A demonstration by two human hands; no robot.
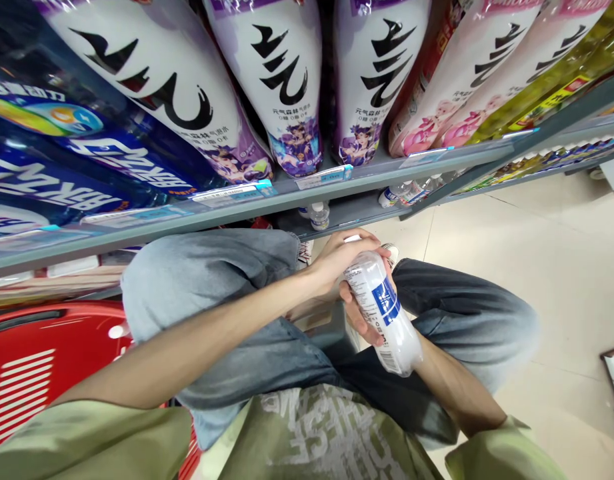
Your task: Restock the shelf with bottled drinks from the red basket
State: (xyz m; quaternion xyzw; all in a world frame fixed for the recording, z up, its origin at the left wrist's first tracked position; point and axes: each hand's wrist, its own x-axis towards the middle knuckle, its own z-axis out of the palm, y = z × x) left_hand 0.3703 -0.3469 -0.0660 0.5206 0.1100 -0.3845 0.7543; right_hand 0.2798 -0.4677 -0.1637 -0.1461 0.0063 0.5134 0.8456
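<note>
In the head view, a clear plastic drink bottle (384, 307) with a blue and white label is tilted over my lap, its top pointing away from me. My right hand (361, 317) is wrapped around the bottle's body from beneath, fingers curled along its left side. My left hand (343, 257) is closed over the top of the same bottle; something white shows at its fingers, and the cap is mostly hidden. Both hands are between my bent knees, in front of the shelf.
A grey shelf (307, 193) of large purple-and-white bottles (271, 73), pink bottles (451, 100) and blue bottles (87, 153) runs across the front. Small bottles (319, 217) stand on the lower shelf. A red shopping basket (61, 327) is at my left; pale floor tiles (561, 267) lie right.
</note>
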